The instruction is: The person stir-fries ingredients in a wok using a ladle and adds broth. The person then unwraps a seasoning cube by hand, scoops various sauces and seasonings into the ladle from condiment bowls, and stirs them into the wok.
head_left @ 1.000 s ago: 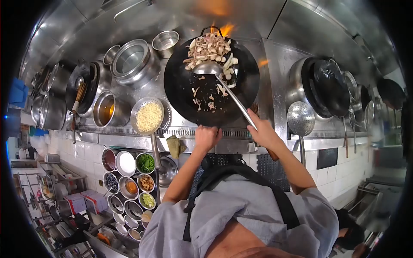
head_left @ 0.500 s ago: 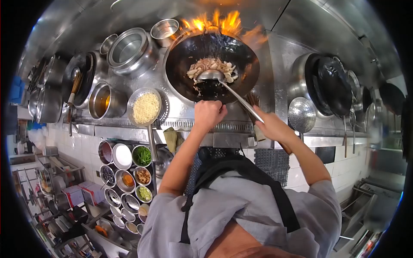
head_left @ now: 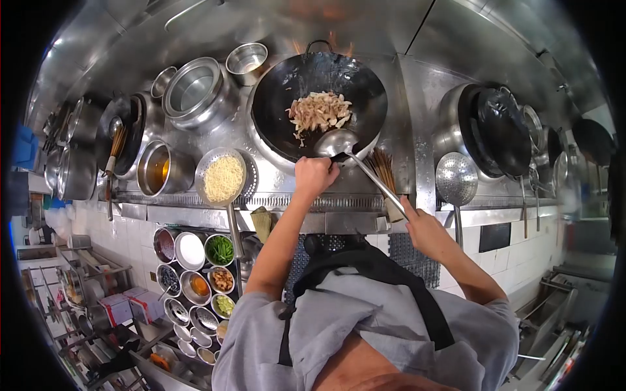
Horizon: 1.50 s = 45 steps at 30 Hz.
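Observation:
The black wok (head_left: 274, 85) sits on the burner with a heap of pale brown sliced food (head_left: 319, 112), meat or mushroom, in its middle. At its near rim, my left hand (head_left: 315, 174) is closed on the wok's handle, which the fingers mostly hide. My right hand (head_left: 427, 229) grips the long shaft of a steel ladle (head_left: 337, 141). The ladle's bowl hangs over the wok's near right rim, close to my left hand and apart from the food. Beneath the shaft, right of the wok, lies a bamboo brush (head_left: 383, 171).
Left of the wok, noodles (head_left: 223, 178) fill a strainer, beside a pot of yellowish liquid (head_left: 154, 171). Small bowls hold chopped greens (head_left: 220, 250) and other ingredients below. A perforated skimmer (head_left: 456, 179) and stacked dark woks (head_left: 502, 130) stand right. Low flames (head_left: 330, 45) show behind the wok.
High flames behind the wok have died down. The ladle has left the food and moved toward me to the near rim. My right hand has drawn back; my left stays on the wok.

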{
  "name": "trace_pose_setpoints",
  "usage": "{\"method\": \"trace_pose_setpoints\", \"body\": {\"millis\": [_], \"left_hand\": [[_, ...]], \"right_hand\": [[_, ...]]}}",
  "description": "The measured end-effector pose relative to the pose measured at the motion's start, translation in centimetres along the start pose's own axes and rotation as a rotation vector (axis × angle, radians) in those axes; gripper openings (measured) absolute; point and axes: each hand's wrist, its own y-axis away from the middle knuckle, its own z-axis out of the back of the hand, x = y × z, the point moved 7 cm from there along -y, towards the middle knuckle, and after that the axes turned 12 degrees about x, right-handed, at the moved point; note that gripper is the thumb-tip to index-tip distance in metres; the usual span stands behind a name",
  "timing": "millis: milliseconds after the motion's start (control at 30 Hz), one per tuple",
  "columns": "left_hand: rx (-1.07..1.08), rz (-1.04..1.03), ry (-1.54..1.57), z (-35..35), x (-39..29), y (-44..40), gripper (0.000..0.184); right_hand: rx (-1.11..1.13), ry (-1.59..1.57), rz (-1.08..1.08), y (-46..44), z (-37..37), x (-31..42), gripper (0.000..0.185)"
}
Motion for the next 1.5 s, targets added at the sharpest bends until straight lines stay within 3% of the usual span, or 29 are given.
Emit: {"method": "trace_pose_setpoints", "body": {"millis": [67, 167, 233, 300, 367, 433, 500, 567, 600, 633, 800, 867, 1033, 1133, 1233, 1367, 1433, 1500], "left_hand": [[0.009, 0.009, -0.006, -0.4, 0.4, -1.0, 0.032], [0.004, 0.003, -0.029, -2.1, 1.3, -1.1, 0.031], [-0.037, -0.022, -0.026, -2.4, 1.8, -1.3, 0.03], [0.072, 0.035, -0.033, -2.8, 2.0, -1.2, 0.023], [0.071, 0.038, -0.006, -2.1, 1.7, -1.1, 0.014], [-0.023, -0.005, 0.052, -0.8, 1.1, -0.1, 0.012], [-0.164, -0.01, 0.066, 3.0, -1.0, 2.5, 0.023], [-0.201, 0.046, 0.131, 4.2, -1.2, 6.7, 0.034], [-0.138, 0.121, 0.201, 3.3, -0.4, 9.1, 0.032], [-0.076, 0.194, 0.27, 2.4, 0.4, 11.8, 0.03], [0.256, 0.46, 0.45, -3.5, 3.3, 24.5, 0.022], [0.499, 0.588, 0.505, -6.4, 4.1, 29.4, 0.019], [0.704, 0.698, 0.474, -13.3, 6.1, 39.7, 0.027], [0.698, 0.735, 0.482, -14.1, 5.1, 38.6, 0.028], [0.682, 0.661, 0.559, -15.9, 3.5, 35.5, 0.028], [0.723, 0.392, 0.328, -20.9, -0.7, 30.1, 0.03], [0.922, 0.354, 0.265, -25.4, -3.8, 28.0, 0.056], [0.965, 0.24, 0.243, -30.5, -6.7, 27.4, 0.059]], "right_hand": [[-0.026, 0.065, -0.083, -1.4, -0.7, -1.1, 0.068], [-0.165, -0.177, -0.015, -7.3, 0.8, -3.8, 0.065], [-0.494, -0.211, 0.165, -11.0, 0.9, -5.4, 0.062], [-0.631, -0.321, 0.125, -14.8, 0.4, -4.6, 0.062], [-0.332, -0.842, 0.078, -18.1, -0.5, -1.2, 0.063], [-0.114, -1.085, 0.03, -17.9, -1.2, 0.6, 0.063], [-0.083, -0.99, 0.066, -16.9, -1.5, 1.4, 0.062], [-0.234, -0.738, 0.242, -15.3, -1.9, 1.4, 0.06], [-0.352, -0.568, 0.372, -14.1, -1.5, 1.7, 0.059], [-0.239, -0.632, 0.32, -14.3, -2.2, 1.1, 0.058], [-0.322, -0.411, 0.225, -17.5, 0.9, 0.4, 0.058], [-0.343, -0.452, 0.211, -18.8, 2.2, 0.3, 0.057], [-0.218, -0.507, 0.283, -16.8, 2.5, 1.3, 0.058], [-0.287, -0.358, 0.486, -13.5, -0.2, 1.3, 0.061], [-0.115, -0.469, 0.324, -14.2, -1.0, 0.2, 0.059], [-0.298, -0.315, 0.272, -11.8, 1.5, -1.0, 0.06], [-0.351, -0.281, 0.205, -10.1, 2.0, -3.3, 0.061], [-0.357, -0.206, 0.104, -9.2, 2.4, -5.8, 0.062]]}}
